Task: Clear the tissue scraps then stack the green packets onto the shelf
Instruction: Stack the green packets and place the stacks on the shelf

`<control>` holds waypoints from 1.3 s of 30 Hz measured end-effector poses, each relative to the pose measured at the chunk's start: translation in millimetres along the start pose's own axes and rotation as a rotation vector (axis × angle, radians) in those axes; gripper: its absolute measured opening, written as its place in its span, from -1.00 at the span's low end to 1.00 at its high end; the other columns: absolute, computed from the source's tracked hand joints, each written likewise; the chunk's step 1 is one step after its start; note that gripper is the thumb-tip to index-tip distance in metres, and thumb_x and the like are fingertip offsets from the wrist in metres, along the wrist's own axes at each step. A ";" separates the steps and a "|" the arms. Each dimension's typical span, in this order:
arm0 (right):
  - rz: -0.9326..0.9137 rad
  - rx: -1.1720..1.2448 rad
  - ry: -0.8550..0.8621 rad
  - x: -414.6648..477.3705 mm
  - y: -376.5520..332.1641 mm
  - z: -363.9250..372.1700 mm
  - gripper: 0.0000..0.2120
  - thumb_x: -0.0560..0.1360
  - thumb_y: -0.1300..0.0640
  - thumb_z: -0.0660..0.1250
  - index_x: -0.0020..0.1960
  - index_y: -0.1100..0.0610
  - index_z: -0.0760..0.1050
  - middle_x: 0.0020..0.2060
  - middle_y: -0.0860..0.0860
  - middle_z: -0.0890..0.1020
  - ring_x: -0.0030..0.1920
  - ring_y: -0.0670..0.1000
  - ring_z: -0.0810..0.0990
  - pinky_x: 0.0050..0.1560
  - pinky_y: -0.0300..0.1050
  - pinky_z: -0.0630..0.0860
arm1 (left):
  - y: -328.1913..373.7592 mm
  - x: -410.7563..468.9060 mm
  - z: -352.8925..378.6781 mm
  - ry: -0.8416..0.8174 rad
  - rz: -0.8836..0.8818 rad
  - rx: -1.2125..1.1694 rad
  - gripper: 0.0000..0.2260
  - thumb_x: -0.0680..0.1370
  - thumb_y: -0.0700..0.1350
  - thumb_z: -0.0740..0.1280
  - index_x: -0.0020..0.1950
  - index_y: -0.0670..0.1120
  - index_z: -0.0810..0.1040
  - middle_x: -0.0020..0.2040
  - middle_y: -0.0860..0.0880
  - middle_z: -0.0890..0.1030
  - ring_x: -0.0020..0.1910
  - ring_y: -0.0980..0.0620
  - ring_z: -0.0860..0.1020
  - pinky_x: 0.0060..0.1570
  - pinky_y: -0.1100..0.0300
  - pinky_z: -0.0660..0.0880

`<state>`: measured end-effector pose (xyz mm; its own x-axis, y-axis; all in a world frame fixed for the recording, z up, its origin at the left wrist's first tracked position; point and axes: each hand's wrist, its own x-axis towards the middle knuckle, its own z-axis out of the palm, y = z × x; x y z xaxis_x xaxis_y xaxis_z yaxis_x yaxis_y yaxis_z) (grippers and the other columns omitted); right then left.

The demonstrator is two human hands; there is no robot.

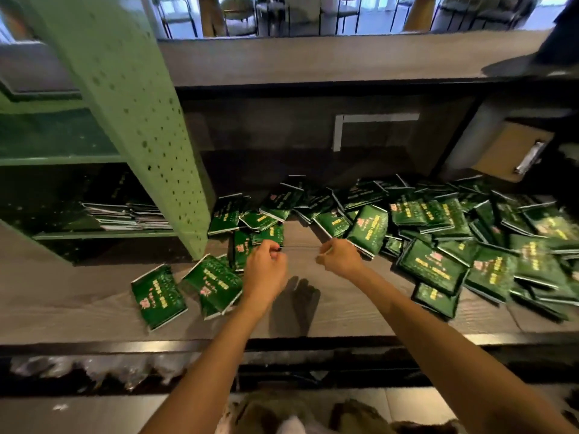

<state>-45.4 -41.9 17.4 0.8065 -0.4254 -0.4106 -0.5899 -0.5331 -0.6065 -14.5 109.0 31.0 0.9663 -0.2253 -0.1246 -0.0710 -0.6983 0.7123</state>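
The left grip (265, 270) is curled; whether it holds something I cannot tell. The right grip (340, 258) pinches a thin pale scrap (324, 252). Glossy, flat green packets (432, 270) lie scattered on the grey wood-grain desk (78, 302), beside a perforated green shelf (138, 120).

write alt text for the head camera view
A left hand and right hand, fingers curled, hover over a grey wooden counter strewn with flat glossy green packets. A few stacked packets sit on a green perforated metal shelf at left.

dark green packets (430, 270) with yellow print; pale green perforated panel (138, 120).
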 end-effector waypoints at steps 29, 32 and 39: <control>-0.507 0.009 -0.089 60.1 3.7 77.0 -0.68 0.56 0.26 0.19 0.31 0.19 0.37 0.17 0.14 0.54 0.21 0.10 0.47 -0.01 -0.18 0.37 | -110.4 10.6 52.6 0.238 -0.064 0.582 -0.36 0.53 0.03 0.23 0.53 -0.13 0.06 0.53 -0.11 0.12 0.50 -0.15 0.09 0.44 -0.08 0.07; -0.550 0.068 -0.063 60.6 10.9 81.9 -0.70 0.56 0.23 0.20 0.29 0.20 0.38 0.17 0.15 0.55 0.18 0.09 0.50 -0.05 -0.20 0.35 | -113.5 5.4 58.5 0.299 0.064 0.580 -0.36 0.52 -0.09 0.26 0.53 -0.16 0.05 0.45 -0.16 0.27 0.42 -0.16 0.25 0.40 -0.03 0.18; -0.625 0.087 -0.008 51.8 38.3 79.8 -0.78 0.56 0.24 0.19 0.18 0.19 0.47 0.13 0.13 0.55 0.18 0.10 0.51 0.13 -0.06 0.45 | -115.7 -7.5 79.3 0.562 0.258 0.351 -0.61 0.56 -0.38 0.13 0.40 -0.30 0.33 0.35 -0.28 0.43 0.30 -0.23 0.43 0.30 0.00 0.31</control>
<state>-23.1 -26.0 -81.4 0.9983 -0.0471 0.0343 -0.0022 -0.6179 -0.7863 -33.2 137.6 -105.3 0.8824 -0.0947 0.4608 -0.2993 -0.8687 0.3947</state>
